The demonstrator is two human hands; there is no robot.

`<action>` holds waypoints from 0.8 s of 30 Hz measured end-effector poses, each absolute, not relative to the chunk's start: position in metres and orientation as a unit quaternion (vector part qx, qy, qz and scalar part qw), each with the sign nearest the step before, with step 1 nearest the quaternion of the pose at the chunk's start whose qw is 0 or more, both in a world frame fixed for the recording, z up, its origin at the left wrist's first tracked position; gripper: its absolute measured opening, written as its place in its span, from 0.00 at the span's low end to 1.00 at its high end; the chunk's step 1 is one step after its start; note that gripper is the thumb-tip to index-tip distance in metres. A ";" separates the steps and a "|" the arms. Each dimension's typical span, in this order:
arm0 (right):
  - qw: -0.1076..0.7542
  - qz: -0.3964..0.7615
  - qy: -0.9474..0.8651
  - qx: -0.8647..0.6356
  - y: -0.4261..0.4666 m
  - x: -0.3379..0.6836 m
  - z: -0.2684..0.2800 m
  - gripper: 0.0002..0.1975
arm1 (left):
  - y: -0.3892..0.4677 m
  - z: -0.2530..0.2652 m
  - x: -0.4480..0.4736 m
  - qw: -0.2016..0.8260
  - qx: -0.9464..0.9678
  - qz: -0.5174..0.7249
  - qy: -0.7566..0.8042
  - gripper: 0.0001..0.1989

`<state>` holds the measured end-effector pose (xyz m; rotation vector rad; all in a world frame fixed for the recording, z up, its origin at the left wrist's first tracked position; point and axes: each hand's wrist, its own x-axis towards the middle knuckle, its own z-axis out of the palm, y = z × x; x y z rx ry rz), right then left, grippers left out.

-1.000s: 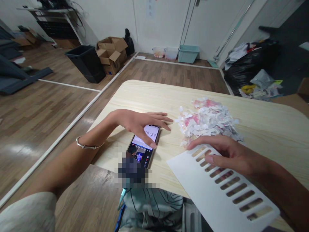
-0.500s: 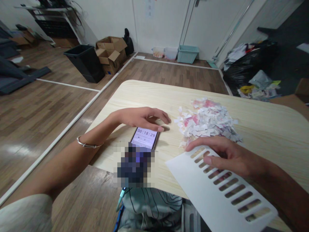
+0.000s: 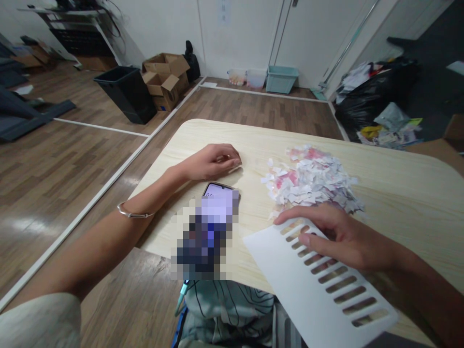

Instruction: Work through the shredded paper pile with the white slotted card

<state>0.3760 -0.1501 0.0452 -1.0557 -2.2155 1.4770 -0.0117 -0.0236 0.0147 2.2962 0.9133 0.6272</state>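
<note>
My left hand [image 3: 213,162] rests on the light wood table [image 3: 391,193], its fingers loosely curled in and nothing visible in them. Just in front of it lies a phone [image 3: 219,191], mostly hidden by a pixelated patch. My right hand [image 3: 337,237] grips a white sheet [image 3: 286,275] with a row of rounded slots along one side, thumb on top and fingers partly hidden beneath. The sheet is held at a slant over the table's near edge. Beyond my right hand sits a pile of torn paper scraps [image 3: 315,179], mostly white with some pink.
A pale blue cable [image 3: 180,302] hangs at the near edge, above patterned fabric [image 3: 224,307] on my lap. Past the table stand a black bin [image 3: 126,94], cardboard boxes [image 3: 166,79] and a teal tub [image 3: 282,79]. Black bags [image 3: 373,101] lie at the right.
My left hand has moved back from over the phone's top, away from me, and its fingers have curled in. The slotted sheet in my right hand has shifted slightly left.
</note>
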 end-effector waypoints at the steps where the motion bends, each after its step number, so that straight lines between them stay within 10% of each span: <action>1: 0.139 0.509 -0.769 -0.360 -0.151 0.375 0.045 0.23 | -0.020 0.013 -0.015 0.267 0.872 0.233 0.339 0.22; 24: 0.132 0.608 -0.669 -0.407 -0.156 0.374 0.061 0.33 | -0.004 0.002 -0.046 0.138 0.883 0.047 0.447 0.44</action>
